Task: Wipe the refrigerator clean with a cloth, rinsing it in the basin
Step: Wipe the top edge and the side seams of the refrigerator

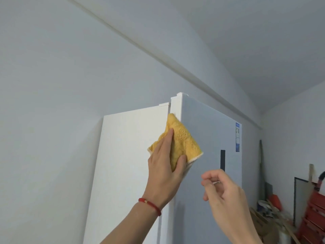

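Hovering nearest you, your right hand (222, 188) holds nothing, its fingers loosely curled in front of the refrigerator (209, 155) door. Just beyond and left of it, your left hand (166, 168) presses the yellow cloth (179, 140) flat against the refrigerator's front corner near the top, fingers straight on the cloth's left part, thumb on its lower edge; a red bracelet (150, 206) circles that wrist. A dark panel (222, 160) and label (237, 137) mark the door. Far right, red crates (314, 215) and clutter sit against the wall (52, 85).

Bare forearms, a red beaded bracelet (150, 205) round the left wrist.
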Demonstrator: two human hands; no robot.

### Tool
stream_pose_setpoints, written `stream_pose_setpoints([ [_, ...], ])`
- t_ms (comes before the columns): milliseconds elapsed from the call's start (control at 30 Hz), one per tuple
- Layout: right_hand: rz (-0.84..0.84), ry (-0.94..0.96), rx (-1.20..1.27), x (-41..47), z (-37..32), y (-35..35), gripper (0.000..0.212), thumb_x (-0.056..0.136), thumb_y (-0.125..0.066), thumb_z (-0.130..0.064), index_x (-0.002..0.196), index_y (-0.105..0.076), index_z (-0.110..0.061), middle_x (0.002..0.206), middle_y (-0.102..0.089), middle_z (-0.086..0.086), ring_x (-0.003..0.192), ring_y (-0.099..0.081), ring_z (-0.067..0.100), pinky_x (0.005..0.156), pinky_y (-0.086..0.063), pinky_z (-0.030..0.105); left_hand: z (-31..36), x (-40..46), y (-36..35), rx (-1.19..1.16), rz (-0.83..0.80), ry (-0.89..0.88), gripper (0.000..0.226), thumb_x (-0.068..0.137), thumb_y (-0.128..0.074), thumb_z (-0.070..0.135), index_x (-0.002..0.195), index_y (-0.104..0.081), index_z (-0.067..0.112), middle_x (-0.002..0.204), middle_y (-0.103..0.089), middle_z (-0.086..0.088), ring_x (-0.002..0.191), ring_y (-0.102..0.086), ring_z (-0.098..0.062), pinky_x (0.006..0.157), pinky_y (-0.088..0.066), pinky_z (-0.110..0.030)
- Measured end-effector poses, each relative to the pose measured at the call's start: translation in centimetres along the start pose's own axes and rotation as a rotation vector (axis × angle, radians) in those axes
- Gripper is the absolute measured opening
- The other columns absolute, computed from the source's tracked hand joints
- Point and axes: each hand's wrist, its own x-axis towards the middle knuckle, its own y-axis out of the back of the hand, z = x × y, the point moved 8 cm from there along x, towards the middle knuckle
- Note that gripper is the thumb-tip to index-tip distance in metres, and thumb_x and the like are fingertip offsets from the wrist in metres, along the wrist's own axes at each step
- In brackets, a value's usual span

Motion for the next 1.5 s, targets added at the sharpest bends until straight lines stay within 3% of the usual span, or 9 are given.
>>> stream_pose_setpoints([
  [133,0.078,-0.027,0.013,0.4,-0.4,-0.2,0.023,0.098,-0.065,-0.010,0.091,-0.068,-0.032,0.079,-0.071,-0.011,0.060,-0.066,0.011,0.057,-0.050,0.022,1.6,5.4,1.1,0.032,-0.055,-0.081,0.078,0.090,-0.050,0.044,0.160,-0.016,0.035,0.163,-0.024,0.018,0.151,-0.021,-0.009,0.123,-0.020,-0.047],
  [300,0.159,0.004,0.039,1.6,-3.1,-0.6,0.017,0.099,-0.063,-0.012,0.095,-0.068,-0.029,0.081,-0.071,-0.010,0.065,-0.068,0.011,0.062,-0.051,0.032,1.9,9.1,1.5,0.003,-0.120,-0.178,0.073,0.101,-0.053,0.038,0.162,-0.016,0.028,0.167,-0.020,0.014,0.155,-0.011,-0.010,0.125,-0.014,-0.047],
  [467,0.273,0.060,0.006,1.7,-5.5,-1.4,0.020,0.101,-0.057,-0.011,0.112,-0.063,-0.027,0.099,-0.069,-0.012,0.089,-0.067,0.007,0.074,-0.054,0.024,-2.2,-0.2,0.3,-0.026,-0.182,-0.219,0.073,0.101,-0.048,0.044,0.163,-0.013,0.026,0.168,-0.013,0.019,0.156,-0.002,-0.004,0.126,-0.013,-0.049],
  [633,0.413,0.186,-0.046,0.9,-8.7,-0.6,0.027,0.097,-0.053,-0.002,0.108,-0.065,-0.024,0.096,-0.067,-0.010,0.088,-0.063,0.006,0.072,-0.047,0.010,-3.9,-6.3,-0.8,0.047,-0.264,-0.195,0.076,0.103,-0.039,0.046,0.162,0.007,0.029,0.167,0.009,0.027,0.155,0.014,-0.002,0.127,-0.006,-0.047],
  [900,0.358,0.088,-0.061,-1.1,-5.8,-1.4,0.036,0.092,-0.057,0.003,0.101,-0.064,-0.030,0.096,-0.067,-0.012,0.088,-0.061,0.007,0.070,-0.046,0.013,1.8,10.1,-0.2,-0.040,-0.154,-0.146,0.078,0.101,-0.042,0.033,0.163,0.004,0.025,0.170,-0.002,0.012,0.157,0.006,-0.013,0.125,0.002,-0.053],
  [1033,0.291,0.038,-0.096,-2.4,-3.5,-1.8,0.038,0.090,-0.060,0.006,0.100,-0.064,-0.031,0.096,-0.067,-0.008,0.090,-0.062,0.007,0.073,-0.047,0.014,1.7,7.5,-0.4,-0.135,-0.132,-0.151,0.075,0.104,-0.045,0.030,0.163,0.001,0.027,0.170,-0.003,0.014,0.157,0.006,-0.012,0.126,0.005,-0.048],
  [1200,0.241,0.038,-0.119,-2.4,-3.2,-1.8,0.032,0.092,-0.060,0.004,0.096,-0.063,-0.028,0.092,-0.069,-0.009,0.089,-0.063,0.006,0.070,-0.049,0.016,-1.2,-2.6,-0.3,-0.078,-0.195,-0.154,0.080,0.104,-0.048,0.033,0.162,0.006,0.030,0.167,0.004,0.026,0.153,0.011,0.003,0.127,0.000,-0.041],
  [1367,0.233,0.046,-0.077,-1.1,-4.2,-2.3,0.028,0.096,-0.056,0.000,0.103,-0.061,-0.027,0.098,-0.068,-0.007,0.090,-0.061,0.001,0.072,-0.047,0.011,0.2,4.6,0.5,-0.010,-0.194,-0.143,0.084,0.099,-0.052,0.034,0.163,0.002,0.024,0.170,-0.005,0.011,0.156,0.001,-0.008,0.125,-0.008,-0.049],
  [1500,0.272,0.124,-0.037,-0.6,-5.9,-2.6,0.026,0.101,-0.050,-0.007,0.119,-0.058,-0.023,0.107,-0.065,-0.012,0.096,-0.062,0.003,0.073,-0.047,0.012,2.1,7.6,0.0,-0.069,-0.158,-0.138,0.080,0.100,-0.046,0.030,0.163,0.002,0.021,0.171,-0.005,0.007,0.158,0.002,-0.016,0.126,0.001,-0.053],
])
